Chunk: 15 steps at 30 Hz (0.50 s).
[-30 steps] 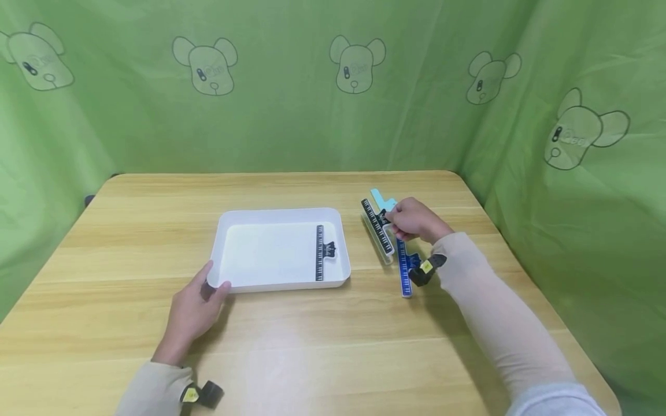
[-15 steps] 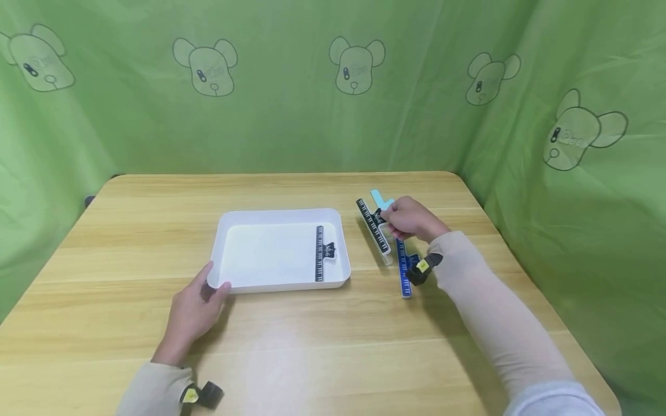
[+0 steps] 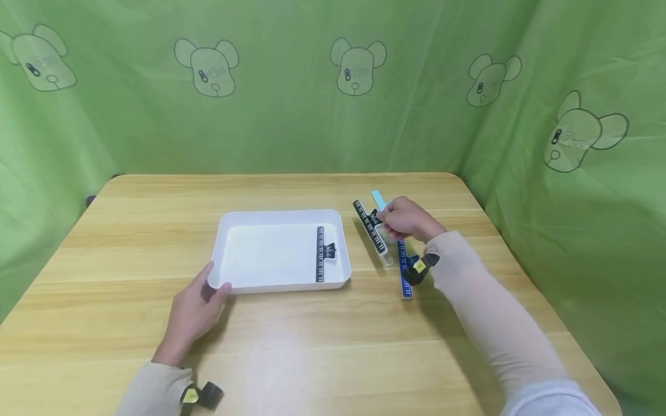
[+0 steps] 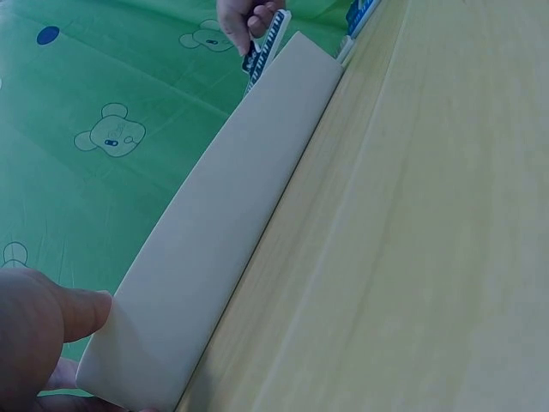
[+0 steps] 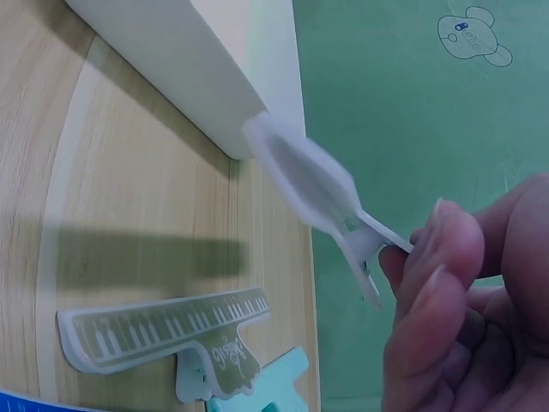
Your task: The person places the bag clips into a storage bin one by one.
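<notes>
Wooden table [image 3: 312,346]. Right of the tray [image 3: 270,254], right hand [image 3: 408,219] pinches black clip [image 3: 370,227], its length slanting far-left to near-right. Left hand [image 3: 194,311] grips tray.

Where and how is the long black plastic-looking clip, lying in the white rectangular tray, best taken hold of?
Probably by the short black tab midway along the long black clip, pinched from above. The tab sticks out from the piano-printed bar like a handle, toward the close right wall of the white tray, which would likely hinder a low approach from the right.
</notes>
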Each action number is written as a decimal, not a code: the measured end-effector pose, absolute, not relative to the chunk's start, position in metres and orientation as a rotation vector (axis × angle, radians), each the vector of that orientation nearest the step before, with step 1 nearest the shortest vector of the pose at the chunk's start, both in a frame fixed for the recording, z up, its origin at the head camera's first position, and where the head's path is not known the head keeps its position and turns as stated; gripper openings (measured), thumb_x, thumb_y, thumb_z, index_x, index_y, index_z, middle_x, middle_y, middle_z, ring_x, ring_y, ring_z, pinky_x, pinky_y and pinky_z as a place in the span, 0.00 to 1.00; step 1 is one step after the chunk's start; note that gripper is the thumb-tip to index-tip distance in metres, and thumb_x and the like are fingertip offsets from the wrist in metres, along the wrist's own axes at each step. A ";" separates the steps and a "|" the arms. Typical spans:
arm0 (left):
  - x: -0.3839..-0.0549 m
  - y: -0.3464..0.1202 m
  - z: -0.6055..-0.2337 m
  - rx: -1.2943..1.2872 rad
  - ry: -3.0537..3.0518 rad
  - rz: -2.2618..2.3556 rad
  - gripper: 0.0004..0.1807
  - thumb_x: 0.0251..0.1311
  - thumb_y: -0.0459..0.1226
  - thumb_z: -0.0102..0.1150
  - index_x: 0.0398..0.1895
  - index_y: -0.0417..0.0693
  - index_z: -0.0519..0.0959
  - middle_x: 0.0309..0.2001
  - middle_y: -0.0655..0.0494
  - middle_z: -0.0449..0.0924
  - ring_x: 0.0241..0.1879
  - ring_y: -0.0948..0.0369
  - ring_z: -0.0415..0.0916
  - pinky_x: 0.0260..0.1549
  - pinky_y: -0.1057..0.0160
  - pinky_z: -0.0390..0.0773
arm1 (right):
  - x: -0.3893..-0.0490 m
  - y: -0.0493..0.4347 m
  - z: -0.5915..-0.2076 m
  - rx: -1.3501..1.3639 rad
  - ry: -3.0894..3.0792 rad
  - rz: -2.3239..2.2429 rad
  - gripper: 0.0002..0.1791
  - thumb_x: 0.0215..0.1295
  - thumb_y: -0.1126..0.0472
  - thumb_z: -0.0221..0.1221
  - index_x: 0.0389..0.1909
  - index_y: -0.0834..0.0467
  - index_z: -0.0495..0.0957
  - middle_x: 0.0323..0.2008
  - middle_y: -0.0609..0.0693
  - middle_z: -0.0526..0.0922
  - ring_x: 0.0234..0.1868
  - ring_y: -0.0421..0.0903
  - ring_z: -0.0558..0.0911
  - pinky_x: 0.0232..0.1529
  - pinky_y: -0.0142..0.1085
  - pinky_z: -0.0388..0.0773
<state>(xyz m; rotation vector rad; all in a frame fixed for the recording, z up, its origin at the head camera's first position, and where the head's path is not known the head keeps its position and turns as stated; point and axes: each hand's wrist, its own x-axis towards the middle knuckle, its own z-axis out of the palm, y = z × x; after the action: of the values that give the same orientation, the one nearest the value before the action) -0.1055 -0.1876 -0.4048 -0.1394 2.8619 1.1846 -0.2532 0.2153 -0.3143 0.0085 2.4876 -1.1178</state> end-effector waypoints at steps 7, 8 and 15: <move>-0.106 -0.188 -0.404 -0.137 2.864 1.190 0.40 0.70 0.50 0.50 0.75 0.37 0.50 0.70 0.31 0.55 0.69 0.36 0.52 0.66 0.40 0.55 | -0.254 0.213 -0.315 -0.021 2.494 -1.113 0.20 0.74 0.61 0.49 0.19 0.59 0.66 0.16 0.48 0.71 0.16 0.40 0.69 0.20 0.29 0.72; -0.106 -0.188 -0.404 -0.136 2.866 1.190 0.40 0.70 0.50 0.50 0.75 0.37 0.50 0.70 0.31 0.55 0.69 0.36 0.53 0.66 0.40 0.55 | -0.254 0.212 -0.315 -0.026 2.497 -1.108 0.20 0.74 0.61 0.49 0.19 0.59 0.66 0.16 0.48 0.71 0.16 0.40 0.68 0.20 0.29 0.72; -0.105 -0.187 -0.404 -0.131 2.876 1.179 0.40 0.70 0.49 0.50 0.75 0.36 0.50 0.69 0.30 0.56 0.68 0.35 0.53 0.66 0.40 0.56 | -0.253 0.209 -0.315 -0.044 2.498 -1.099 0.20 0.74 0.61 0.50 0.17 0.58 0.66 0.15 0.47 0.71 0.16 0.40 0.68 0.19 0.28 0.70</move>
<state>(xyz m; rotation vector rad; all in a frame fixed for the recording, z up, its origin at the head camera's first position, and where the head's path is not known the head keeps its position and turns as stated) -0.1055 -0.1874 -0.4039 -0.1314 2.8758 1.1794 -0.2526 0.2087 -0.3147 -0.0438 2.4983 -1.0994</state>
